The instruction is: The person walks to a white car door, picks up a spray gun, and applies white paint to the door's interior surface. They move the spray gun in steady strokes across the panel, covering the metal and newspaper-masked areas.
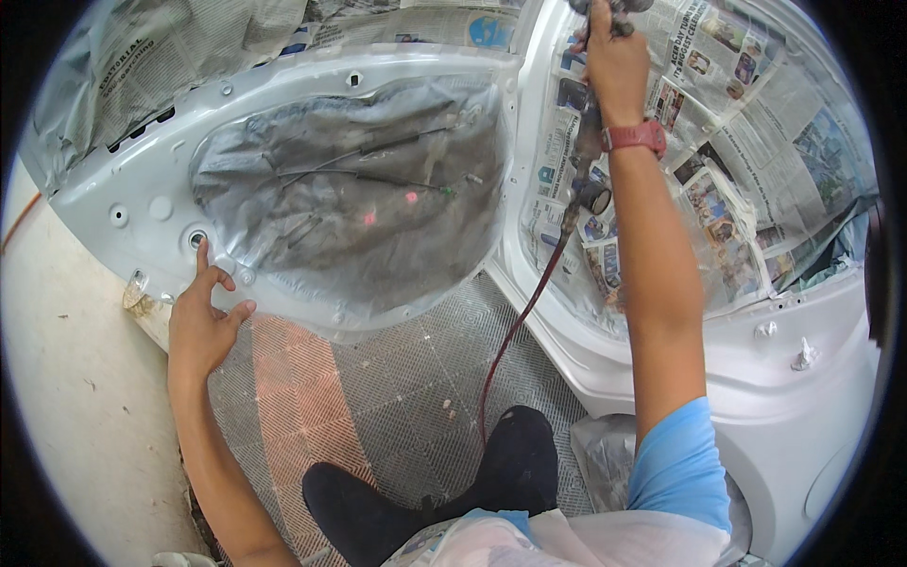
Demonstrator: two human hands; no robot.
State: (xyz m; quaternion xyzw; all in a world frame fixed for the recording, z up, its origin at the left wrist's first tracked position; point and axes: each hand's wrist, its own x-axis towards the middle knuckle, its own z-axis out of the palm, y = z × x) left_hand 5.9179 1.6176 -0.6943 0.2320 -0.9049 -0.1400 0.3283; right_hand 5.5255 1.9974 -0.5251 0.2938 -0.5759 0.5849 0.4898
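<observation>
Head view: a spray gun (588, 142), fed by a dark red hose (518, 331), is held at one o'clock in the curled grip of the right hand (619, 71); whether its trigger is squeezed cannot be told. At nine o'clock, the left hand (200, 326) is held with thumb and index finger spread, the index fingertip placed at a round hole in the silver car door (312, 80). Newspaper masking (794, 57) is seen at two o'clock.

Newspaper sheets (812, 142) are covering plenty over on the right, and a thin orange cord (21, 222) is trailing at far left. Underfoot, grey ribbed floor tiles (406, 378) are flanking a reddish band (298, 378).
</observation>
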